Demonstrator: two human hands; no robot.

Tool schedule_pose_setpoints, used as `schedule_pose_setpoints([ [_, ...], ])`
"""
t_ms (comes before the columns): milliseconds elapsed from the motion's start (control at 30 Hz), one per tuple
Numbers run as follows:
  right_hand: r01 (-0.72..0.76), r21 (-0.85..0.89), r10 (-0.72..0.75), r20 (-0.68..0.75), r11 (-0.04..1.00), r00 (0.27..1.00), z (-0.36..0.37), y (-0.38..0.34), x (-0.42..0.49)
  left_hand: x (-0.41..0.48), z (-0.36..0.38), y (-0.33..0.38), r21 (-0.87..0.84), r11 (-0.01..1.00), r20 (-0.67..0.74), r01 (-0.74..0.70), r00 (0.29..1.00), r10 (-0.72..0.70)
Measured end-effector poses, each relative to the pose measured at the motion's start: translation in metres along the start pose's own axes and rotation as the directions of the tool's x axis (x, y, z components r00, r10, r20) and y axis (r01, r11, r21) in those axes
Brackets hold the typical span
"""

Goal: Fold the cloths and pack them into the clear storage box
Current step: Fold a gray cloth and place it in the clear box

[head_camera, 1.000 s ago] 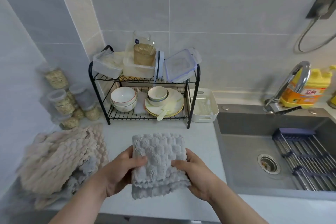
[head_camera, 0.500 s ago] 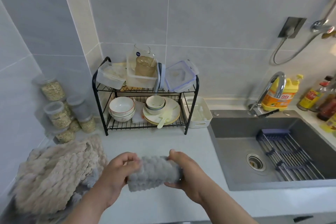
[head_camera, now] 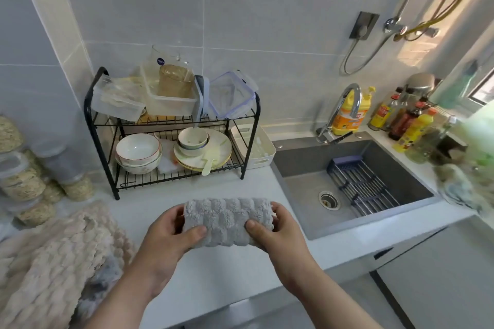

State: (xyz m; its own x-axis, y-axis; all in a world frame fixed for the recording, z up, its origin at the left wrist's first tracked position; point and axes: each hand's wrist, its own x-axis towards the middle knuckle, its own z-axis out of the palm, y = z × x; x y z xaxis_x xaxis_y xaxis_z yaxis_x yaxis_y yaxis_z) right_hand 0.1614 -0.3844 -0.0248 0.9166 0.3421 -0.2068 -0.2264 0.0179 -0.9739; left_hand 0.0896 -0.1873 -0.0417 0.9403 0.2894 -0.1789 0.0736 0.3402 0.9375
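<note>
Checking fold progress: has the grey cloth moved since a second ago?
Yes. The grey cloth has shifted right, towards the sink: its right end now passes the dish rack's right leg.

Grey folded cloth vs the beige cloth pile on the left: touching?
Apart. Head view: the grey cloth, held between left hand and right hand, has bare counter separating it from the beige pile.

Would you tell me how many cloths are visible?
3: a folded grey fluffy cloth between left hand and right hand; a beige textured cloth heaped at left; a grey cloth peeking beneath it. More may be hidden.
</note>
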Motion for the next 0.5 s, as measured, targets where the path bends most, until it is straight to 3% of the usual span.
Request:
schedule_pose_setpoints([
  [300,0.156,0.120,-0.126,-0.224,0.980,0.966,-0.120,-0.037,-0.036,0.034,0.133,-0.002,-0.083,0.996,0.259,-0.017,0.965,0.038],
  [500,0.227,0.133,-0.154,-0.413,0.965,0.897,-0.260,-0.046,-0.087,0.038,0.285,-0.034,-0.004,1.000,0.498,0.013,0.867,-0.010],
])
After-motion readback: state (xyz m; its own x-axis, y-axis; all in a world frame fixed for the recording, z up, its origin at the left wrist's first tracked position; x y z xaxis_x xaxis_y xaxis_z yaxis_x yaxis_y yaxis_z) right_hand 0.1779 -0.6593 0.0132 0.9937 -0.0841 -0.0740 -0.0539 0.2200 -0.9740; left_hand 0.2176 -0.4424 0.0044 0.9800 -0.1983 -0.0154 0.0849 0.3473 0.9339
